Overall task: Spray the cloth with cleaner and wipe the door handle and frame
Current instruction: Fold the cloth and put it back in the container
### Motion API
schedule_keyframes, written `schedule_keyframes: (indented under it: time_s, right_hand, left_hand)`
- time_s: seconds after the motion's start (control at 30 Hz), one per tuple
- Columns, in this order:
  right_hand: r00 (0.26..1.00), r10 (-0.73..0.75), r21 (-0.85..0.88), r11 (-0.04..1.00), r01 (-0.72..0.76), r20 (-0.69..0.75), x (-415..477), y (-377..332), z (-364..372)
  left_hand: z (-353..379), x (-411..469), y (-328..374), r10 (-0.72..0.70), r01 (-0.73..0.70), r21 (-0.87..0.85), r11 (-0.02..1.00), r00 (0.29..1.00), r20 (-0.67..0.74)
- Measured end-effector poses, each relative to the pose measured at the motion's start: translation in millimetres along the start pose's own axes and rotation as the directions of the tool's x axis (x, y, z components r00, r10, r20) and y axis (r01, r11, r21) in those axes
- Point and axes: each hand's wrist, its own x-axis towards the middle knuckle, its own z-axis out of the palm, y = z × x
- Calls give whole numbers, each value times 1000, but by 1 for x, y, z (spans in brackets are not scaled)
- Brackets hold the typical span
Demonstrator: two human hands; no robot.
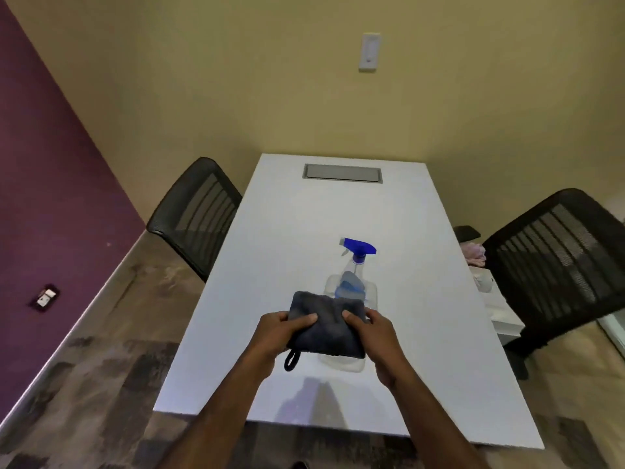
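Observation:
A dark grey folded cloth (327,328) with a small loop at its lower left corner is held above the white table (277,238). My left hand (280,333) grips its left edge and my right hand (375,336) grips its right edge, thumbs on top. Just behind the cloth stands a clear spray bottle (351,282) with a blue trigger head; the cloth hides its lower part. No door, handle or frame is in view.
Black mesh chairs stand at the table's left (196,214) and right (561,262). A grey cable hatch (343,172) is set in the far end of the table. A white box and pink item (477,255) lie by the right chair. Purple wall on the left.

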Motion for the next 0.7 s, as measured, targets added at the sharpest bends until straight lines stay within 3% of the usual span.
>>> schedule_keyframes:
  time_s: [0.23,0.4,0.7]
  right_hand:
    - [983,97,-23,995,-102,-154,45,23,-10]
    - [955,115,-114,982,-150,-272,74,32,-4]
    - [930,193,-285,915,-286,-314,125,39,2]
  left_hand:
    - [25,75,-1,13,-23,156,987,998,65]
    - [39,118,-11,-1,-32,371,928,996,87]
    - [56,175,-25,-38,-63,572,818,986,162]
